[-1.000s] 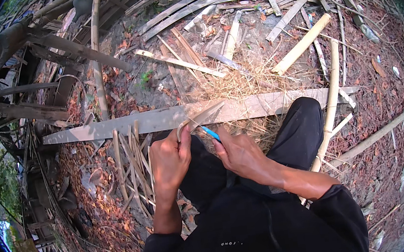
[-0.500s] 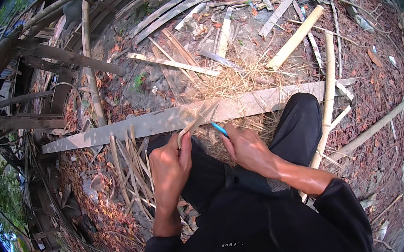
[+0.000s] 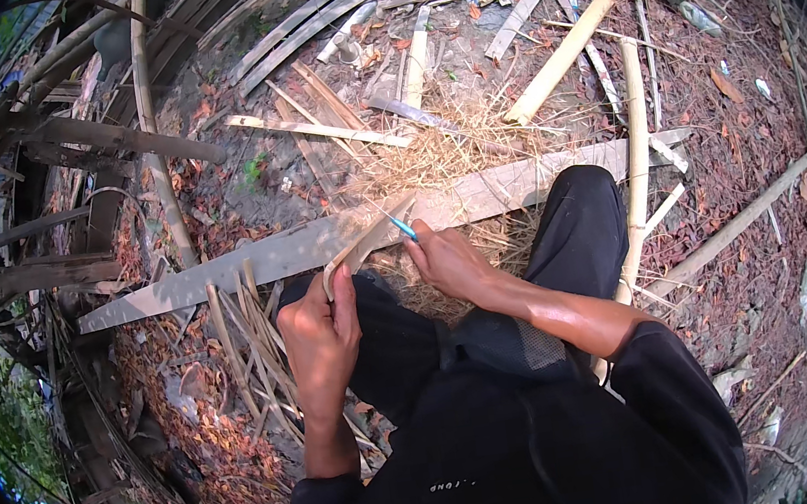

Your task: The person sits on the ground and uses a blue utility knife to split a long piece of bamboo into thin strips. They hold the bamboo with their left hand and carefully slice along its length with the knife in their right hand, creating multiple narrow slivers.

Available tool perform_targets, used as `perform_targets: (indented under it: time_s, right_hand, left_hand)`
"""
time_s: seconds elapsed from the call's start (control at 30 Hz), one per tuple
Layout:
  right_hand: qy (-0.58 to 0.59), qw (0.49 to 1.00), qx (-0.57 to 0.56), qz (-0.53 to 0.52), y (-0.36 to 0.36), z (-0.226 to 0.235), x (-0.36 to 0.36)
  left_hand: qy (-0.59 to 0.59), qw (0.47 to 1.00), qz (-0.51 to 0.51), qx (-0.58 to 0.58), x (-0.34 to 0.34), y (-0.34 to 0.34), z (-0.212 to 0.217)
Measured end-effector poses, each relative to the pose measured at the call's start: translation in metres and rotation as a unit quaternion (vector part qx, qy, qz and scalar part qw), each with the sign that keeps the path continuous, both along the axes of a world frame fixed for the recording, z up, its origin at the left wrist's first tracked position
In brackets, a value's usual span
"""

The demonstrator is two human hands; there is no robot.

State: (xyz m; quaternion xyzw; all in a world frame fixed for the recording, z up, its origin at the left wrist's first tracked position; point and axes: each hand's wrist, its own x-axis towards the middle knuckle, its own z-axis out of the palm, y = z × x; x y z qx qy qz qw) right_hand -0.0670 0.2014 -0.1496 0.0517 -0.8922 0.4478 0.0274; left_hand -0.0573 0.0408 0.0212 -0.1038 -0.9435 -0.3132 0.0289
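My left hand (image 3: 318,338) grips the near end of a thin bamboo strip (image 3: 362,245) that curves up and away over my knees. My right hand (image 3: 450,261) holds a small knife with a blue handle (image 3: 404,228), its tip against the strip just right of the left hand. Both hands work above my black trousers. A long grey wooden plank (image 3: 273,258) lies across the ground right behind the hands.
A heap of dry shavings (image 3: 452,150) lies beyond the plank. Cut bamboo poles (image 3: 561,56) and split slats (image 3: 328,130) are scattered on the leafy dirt. A bundle of thin strips (image 3: 241,322) lies to my left. Old poles are stacked at far left.
The view has shifted a little. The strip bends more steeply between my hands, and the knife has moved along it toward the plank.
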Motion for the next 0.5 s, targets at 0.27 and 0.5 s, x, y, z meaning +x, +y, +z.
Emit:
perform_targets:
  time_s: [0.27, 0.5]
  right_hand:
    - [-0.115, 0.993, -0.018, 0.022, 0.0, -0.025, 0.007]
    - [-0.092, 0.995, 0.027, -0.021, 0.02, -0.065, 0.005]
  left_hand:
    - [0.01, 1.0, -0.01, 0.0, 0.007, -0.003, -0.01]
    - [0.001, 1.0, -0.018, 0.008, 0.008, -0.002, -0.008]
